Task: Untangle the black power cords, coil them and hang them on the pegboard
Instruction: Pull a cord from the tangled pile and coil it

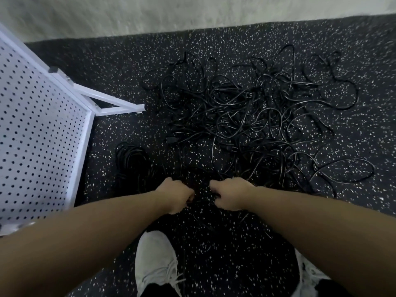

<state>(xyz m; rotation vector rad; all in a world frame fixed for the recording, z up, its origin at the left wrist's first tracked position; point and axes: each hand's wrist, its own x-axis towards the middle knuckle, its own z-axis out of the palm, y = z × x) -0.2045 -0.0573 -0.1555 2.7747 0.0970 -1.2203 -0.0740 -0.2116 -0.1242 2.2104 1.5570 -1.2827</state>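
Note:
A big tangle of black power cords (pixel 255 116) sprawls over the speckled floor ahead of me. A smaller coiled bundle of cord (pixel 131 162) lies apart at its left. My left hand (pixel 176 195) and my right hand (pixel 230 195) hang side by side just in front of the tangle, fingers curled. A thin black cord (pixel 201 199) seems to run between the two fists, but it is hard to make out against the dark floor. The white pegboard (pixel 36 133) stands at the left on its frame.
The pegboard's white foot bar (pixel 116 102) juts out across the floor toward the cords. A pale wall (pixel 192 11) closes the far side. My two white shoes (pixel 155 264) stand below my arms on the black speckled floor (pixel 214 254).

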